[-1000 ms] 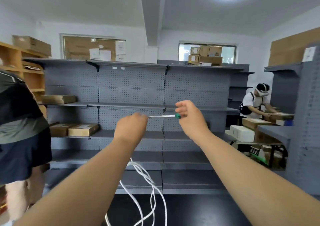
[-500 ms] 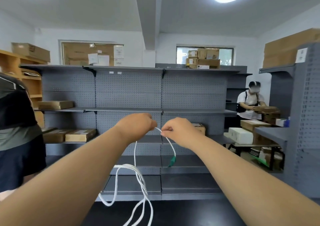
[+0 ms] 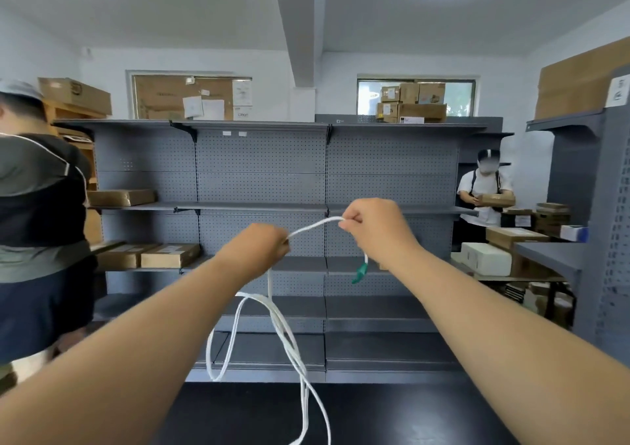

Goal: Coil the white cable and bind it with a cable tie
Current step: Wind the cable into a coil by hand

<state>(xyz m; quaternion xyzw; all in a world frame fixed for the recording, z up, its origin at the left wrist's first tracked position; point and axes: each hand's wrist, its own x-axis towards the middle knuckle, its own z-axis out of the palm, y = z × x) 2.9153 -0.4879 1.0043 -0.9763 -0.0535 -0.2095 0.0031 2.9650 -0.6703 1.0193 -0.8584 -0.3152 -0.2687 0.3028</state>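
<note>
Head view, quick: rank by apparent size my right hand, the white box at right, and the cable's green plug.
1. Right hand, largest, but nearest the camera.
2. White box, farther off, so true size is unsure.
3. Green plug on the white cable, clearly smallest.

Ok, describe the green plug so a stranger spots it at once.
Face the grey shelving; a white cable is held before it. A short end hangs below the right hand. Its tip is the plug, the cable's only green part.
</note>
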